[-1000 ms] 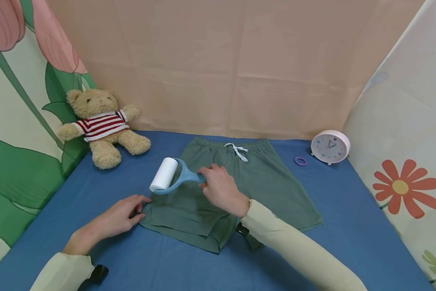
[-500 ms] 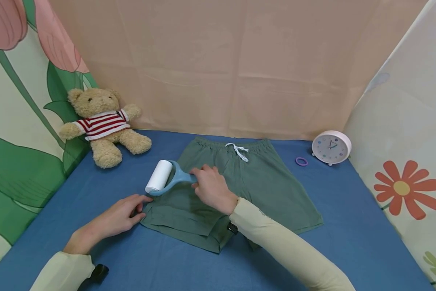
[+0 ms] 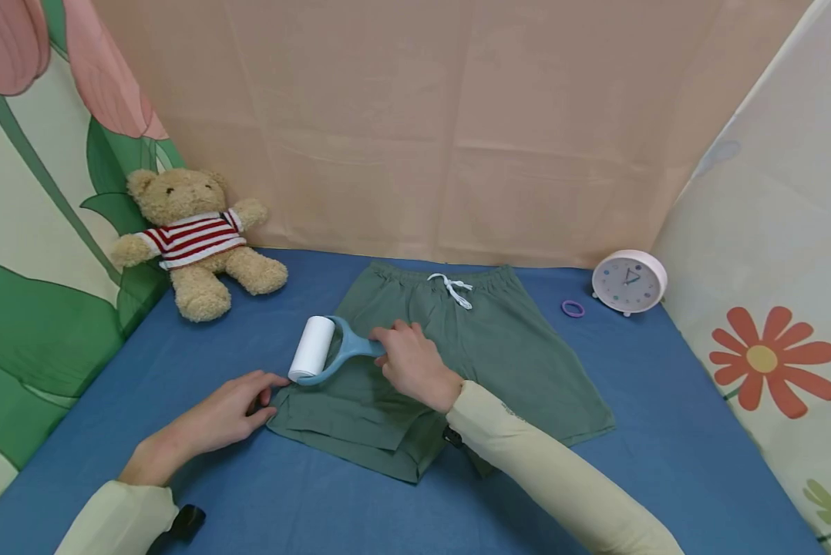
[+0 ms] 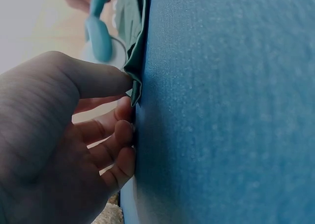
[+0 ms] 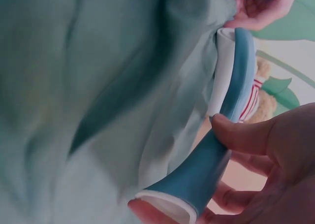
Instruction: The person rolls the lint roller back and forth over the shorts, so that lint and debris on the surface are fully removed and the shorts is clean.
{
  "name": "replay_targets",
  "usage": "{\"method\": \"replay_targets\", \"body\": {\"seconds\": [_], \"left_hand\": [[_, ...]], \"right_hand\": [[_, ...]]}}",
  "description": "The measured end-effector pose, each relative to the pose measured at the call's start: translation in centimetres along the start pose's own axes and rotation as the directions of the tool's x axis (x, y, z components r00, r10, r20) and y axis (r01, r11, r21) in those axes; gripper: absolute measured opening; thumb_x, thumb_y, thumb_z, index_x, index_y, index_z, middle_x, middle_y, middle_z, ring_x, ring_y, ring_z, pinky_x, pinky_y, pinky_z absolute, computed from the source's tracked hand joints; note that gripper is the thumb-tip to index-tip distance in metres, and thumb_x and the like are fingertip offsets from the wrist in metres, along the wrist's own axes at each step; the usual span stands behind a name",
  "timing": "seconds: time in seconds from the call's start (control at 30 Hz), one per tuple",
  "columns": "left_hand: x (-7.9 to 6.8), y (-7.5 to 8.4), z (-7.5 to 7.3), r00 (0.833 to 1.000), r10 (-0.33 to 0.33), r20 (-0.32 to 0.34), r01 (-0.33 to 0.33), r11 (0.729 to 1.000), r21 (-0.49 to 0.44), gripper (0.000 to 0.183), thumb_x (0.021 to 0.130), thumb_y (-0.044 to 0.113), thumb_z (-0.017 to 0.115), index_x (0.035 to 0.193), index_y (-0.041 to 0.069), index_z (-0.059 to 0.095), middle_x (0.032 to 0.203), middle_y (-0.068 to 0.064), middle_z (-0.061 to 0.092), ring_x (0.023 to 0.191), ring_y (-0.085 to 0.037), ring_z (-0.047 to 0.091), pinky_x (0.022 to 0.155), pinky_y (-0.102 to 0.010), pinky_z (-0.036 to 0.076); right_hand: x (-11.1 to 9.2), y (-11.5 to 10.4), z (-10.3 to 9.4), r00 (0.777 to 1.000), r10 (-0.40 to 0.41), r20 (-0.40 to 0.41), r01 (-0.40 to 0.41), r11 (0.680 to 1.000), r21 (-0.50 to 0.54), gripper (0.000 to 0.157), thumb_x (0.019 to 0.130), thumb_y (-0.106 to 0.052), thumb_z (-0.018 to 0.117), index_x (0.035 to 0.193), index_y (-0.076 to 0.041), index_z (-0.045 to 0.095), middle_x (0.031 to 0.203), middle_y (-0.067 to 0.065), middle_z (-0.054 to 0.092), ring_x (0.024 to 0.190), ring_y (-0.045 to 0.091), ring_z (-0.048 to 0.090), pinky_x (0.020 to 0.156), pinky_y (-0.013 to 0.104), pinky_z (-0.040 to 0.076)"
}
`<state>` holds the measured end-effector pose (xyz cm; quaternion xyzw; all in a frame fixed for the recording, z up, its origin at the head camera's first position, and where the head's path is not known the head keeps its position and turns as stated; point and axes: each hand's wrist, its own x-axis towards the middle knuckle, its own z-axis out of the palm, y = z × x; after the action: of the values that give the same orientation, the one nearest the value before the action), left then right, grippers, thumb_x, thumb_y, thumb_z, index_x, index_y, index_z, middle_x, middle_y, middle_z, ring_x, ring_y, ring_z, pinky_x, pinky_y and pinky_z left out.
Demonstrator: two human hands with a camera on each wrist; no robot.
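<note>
Green shorts [image 3: 457, 347] with a white drawstring [image 3: 452, 289] lie spread on the blue sheet, one leg's hem folded over at the lower left. My right hand [image 3: 418, 366] grips the blue handle of a lint roller [image 3: 351, 348]. Its white roll [image 3: 311, 348] sits at the left edge of the shorts. In the right wrist view my thumb lies along the handle [image 5: 202, 160]. My left hand [image 3: 230, 410] rests at the left leg's edge, thumb and fingertips touching the fabric [image 4: 133, 88] and the sheet.
A teddy bear [image 3: 193, 239] in a striped shirt sits at the back left. Over at the back right stand a pink clock [image 3: 629, 282] and a small purple ring [image 3: 573, 308]. Blue sheet [image 3: 665, 432] surrounds the shorts, with cloth walls behind and at both sides.
The lint roller in my right hand went a little left, then back right and slightly nearer to me along the shorts' left edge. My left hand stays in place.
</note>
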<state>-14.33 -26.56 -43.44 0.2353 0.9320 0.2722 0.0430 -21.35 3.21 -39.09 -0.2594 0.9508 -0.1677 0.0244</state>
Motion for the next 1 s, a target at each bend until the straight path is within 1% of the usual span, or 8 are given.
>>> {"method": "replay_targets", "body": {"seconds": [0.1,0.23,0.43,0.6,0.83,1.0], "left_hand": [[0.0,0.1,0.0,1.000,-0.002,-0.005,0.002,1.000,0.001,0.034,0.094,0.004,0.070,0.128,0.001,0.062,0.086,0.006,0.046,0.075,-0.008,0.045,0.068,-0.032,0.040],[0.1,0.1,0.0,1.000,0.004,-0.005,-0.004,1.000,0.001,0.035,0.094,0.003,0.070,0.128,0.001,0.062,0.086,0.006,0.046,0.075,-0.008,0.045,0.068,-0.032,0.039],[-0.2,-0.1,0.1,1.000,-0.006,-0.006,0.006,1.000,-0.027,0.036,0.095,0.004,0.069,0.130,0.000,0.061,0.086,0.005,0.046,0.067,-0.005,0.041,0.062,-0.028,0.038],[-0.1,-0.2,0.1,1.000,-0.008,-0.004,0.008,1.000,-0.020,0.037,0.095,0.004,0.068,0.131,0.000,0.061,0.086,0.005,0.046,0.066,-0.005,0.040,0.062,-0.028,0.037],[-0.1,0.0,0.1,1.000,-0.020,0.004,0.020,1.000,-0.019,0.037,0.095,0.005,0.069,0.131,0.000,0.061,0.086,0.005,0.046,0.067,-0.005,0.040,0.062,-0.028,0.037],[-0.1,-0.1,0.0,1.000,-0.020,0.007,0.020,1.000,-0.023,0.037,0.095,0.005,0.068,0.132,0.000,0.061,0.086,0.005,0.046,0.066,-0.005,0.040,0.061,-0.028,0.037]], "right_hand": [[-0.3,0.5,-0.1,1.000,-0.018,0.001,0.018,1.000,-0.016,0.040,0.095,-0.001,0.064,0.132,-0.017,0.067,0.112,0.012,0.061,0.086,0.027,0.052,0.056,0.033,0.047],[-0.8,1.2,-0.3,1.000,-0.020,0.005,0.021,1.000,-0.020,0.042,0.095,0.001,0.064,0.132,-0.017,0.067,0.109,0.012,0.060,0.086,0.027,0.051,0.054,0.032,0.046],[-1.5,2.1,-0.7,0.999,-0.038,0.015,0.038,0.999,0.000,0.045,0.092,0.005,0.063,0.132,-0.016,0.067,0.107,0.013,0.060,0.086,0.029,0.051,0.052,0.032,0.046],[-2.2,3.3,-1.1,0.999,-0.053,0.002,0.053,0.998,0.021,0.045,0.092,0.007,0.062,0.131,-0.015,0.068,0.105,0.012,0.060,0.086,0.030,0.051,0.053,0.033,0.044],[-3.1,5.0,-1.5,0.999,-0.051,-0.010,0.051,0.998,0.036,0.044,0.093,0.010,0.062,0.130,-0.013,0.068,0.099,0.009,0.059,0.082,0.027,0.047,0.054,0.030,0.039],[-3.9,5.9,-1.9,0.999,-0.042,-0.007,0.043,0.999,0.031,0.041,0.094,0.006,0.065,0.130,-0.013,0.068,0.097,0.008,0.057,0.083,0.026,0.048,0.057,0.032,0.039]]}}
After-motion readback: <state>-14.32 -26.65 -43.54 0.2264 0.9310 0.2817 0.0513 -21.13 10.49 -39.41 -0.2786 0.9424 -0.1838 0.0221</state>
